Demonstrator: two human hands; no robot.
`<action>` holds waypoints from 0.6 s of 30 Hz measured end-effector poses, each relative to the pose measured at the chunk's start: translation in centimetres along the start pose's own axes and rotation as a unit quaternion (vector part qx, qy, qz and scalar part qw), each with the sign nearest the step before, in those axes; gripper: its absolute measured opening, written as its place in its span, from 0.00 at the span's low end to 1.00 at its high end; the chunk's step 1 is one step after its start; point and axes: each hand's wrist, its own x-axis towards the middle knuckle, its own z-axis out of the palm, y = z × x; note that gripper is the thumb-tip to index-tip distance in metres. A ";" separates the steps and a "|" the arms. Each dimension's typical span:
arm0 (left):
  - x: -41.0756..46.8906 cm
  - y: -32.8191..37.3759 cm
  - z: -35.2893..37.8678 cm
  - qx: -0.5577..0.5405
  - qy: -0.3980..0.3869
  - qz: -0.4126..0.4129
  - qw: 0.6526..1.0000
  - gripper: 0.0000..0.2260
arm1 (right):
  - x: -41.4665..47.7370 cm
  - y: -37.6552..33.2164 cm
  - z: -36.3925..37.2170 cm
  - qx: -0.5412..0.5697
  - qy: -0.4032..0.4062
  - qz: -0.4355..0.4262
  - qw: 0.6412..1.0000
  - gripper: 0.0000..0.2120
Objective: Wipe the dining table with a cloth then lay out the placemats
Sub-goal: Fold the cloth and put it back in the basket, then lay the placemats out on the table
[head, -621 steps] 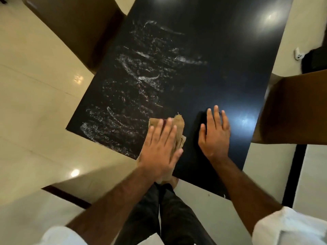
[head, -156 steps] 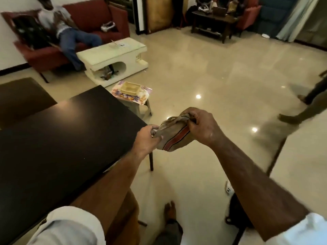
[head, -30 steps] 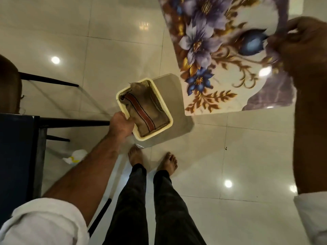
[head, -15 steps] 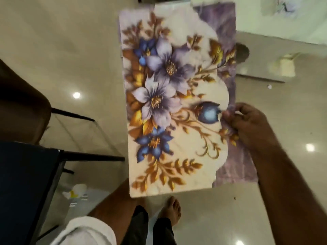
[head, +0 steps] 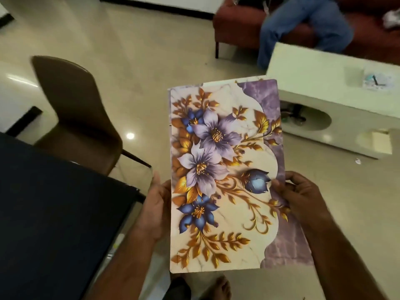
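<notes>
Left hand [head: 157, 211] is now joining right hand [head: 303, 200] on the rectangular cream-and-purple placemat printed with gold-leaved flowers [head: 220, 180], each hand gripping one long edge. Placemat is hanging over the floor, just off a corner of the black dining table [head: 54, 213]. Laying-out is apparently beginning. Next move is calling for swinging left and lowering it flat, square to the table edge.

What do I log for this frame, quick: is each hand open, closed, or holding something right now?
Left hand: holding the floral placemats by their left edge.
Right hand: holding the same placemats, thumb pinching the right edge.
</notes>
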 end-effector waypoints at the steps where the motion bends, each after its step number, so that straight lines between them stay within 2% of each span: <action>1: -1.9 1.5 -0.2 0.023 0.006 0.038 0.999 0.42 | -0.4 -1.5 1.2 -0.003 -0.011 -0.007 1.000 0.04; 3: -5.7 4.9 -1.7 0.072 0.017 0.110 0.991 0.32 | -1.6 -5.0 4.1 -0.020 -0.039 -0.019 0.999 0.02; 6: -12.5 10.0 -4.6 0.145 0.040 0.211 0.966 0.25 | -3.7 -11.2 10.4 -0.030 -0.079 -0.055 0.995 0.03; 9: -19.5 14.2 -6.7 0.162 0.077 0.297 0.938 0.12 | -5.0 -16.0 17.2 -0.023 -0.136 -0.102 0.985 0.01; 11: -24.3 16.3 -9.4 0.158 0.118 0.350 0.916 0.11 | -6.2 -18.9 22.7 -0.038 -0.160 -0.146 0.976 0.06; 13: -28.1 17.9 -12.8 0.153 0.146 0.394 0.895 0.15 | -7.6 -21.8 28.2 -0.053 -0.202 -0.201 0.957 0.05; 18: -37.5 18.9 -22.0 0.095 0.232 0.438 0.863 0.18 | -13.6 -26.1 41.2 -0.095 -0.333 -0.278 0.896 0.05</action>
